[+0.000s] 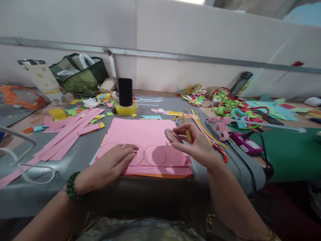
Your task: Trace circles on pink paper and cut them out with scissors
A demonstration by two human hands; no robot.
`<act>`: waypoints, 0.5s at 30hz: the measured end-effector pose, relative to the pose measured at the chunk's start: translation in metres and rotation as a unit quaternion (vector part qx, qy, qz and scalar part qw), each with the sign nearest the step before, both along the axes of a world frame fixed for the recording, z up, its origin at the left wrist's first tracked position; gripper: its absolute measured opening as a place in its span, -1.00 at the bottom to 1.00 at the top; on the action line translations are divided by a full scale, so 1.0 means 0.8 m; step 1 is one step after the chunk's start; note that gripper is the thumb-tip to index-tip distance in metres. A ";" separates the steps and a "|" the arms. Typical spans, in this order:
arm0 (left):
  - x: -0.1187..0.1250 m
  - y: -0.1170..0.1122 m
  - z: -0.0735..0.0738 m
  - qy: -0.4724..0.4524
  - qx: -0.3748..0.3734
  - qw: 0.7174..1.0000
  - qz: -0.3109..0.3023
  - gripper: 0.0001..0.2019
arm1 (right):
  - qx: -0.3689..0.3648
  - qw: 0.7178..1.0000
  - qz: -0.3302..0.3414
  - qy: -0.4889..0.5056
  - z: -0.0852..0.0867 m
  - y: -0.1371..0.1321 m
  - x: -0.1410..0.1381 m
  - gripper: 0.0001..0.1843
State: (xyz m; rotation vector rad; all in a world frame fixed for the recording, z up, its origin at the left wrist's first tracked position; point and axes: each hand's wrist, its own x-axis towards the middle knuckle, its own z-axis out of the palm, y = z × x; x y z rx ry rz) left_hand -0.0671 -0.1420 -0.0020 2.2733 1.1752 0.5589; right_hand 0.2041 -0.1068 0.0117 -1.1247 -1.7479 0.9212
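Paper stack [140,132] before you, your left hand [120,159] on it; right hand [194,144], holding pencil [188,134], over stack's right side. Paper strips [67,134] left, glue gun [222,126] right, phone [125,90] in tape roll [125,110] behind.

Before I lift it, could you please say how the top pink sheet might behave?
The pink sheet looks thin, so it would probably flex. The lower sheets stick out unevenly, suggesting it may slide if pushed, though the left hand likely steadies it.
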 end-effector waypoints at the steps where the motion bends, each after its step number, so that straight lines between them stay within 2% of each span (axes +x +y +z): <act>1: -0.001 -0.004 -0.002 0.027 0.006 1.000 -0.005 -0.64 | 0.001 1.000 0.005 -0.020 0.001 -0.001 0.001 -0.57; 4: 0.000 -0.013 -0.002 0.095 0.028 0.995 -0.007 -0.64 | 0.011 0.990 0.018 -0.140 -0.002 -0.009 -0.003 -0.59; 7: 0.002 -0.017 0.000 0.122 0.043 0.992 -0.006 -0.64 | 0.007 0.974 0.012 -0.227 -0.006 -0.014 -0.001 -0.58; 11: 0.001 -0.017 -0.001 0.140 0.045 0.989 -0.007 -0.64 | -0.011 0.970 0.008 -0.244 -0.010 -0.018 0.018 -0.49; 15: 0.007 -0.017 -0.004 0.151 0.049 0.987 -0.003 -0.67 | -0.014 0.972 0.011 -0.236 -0.013 -0.023 0.029 -0.48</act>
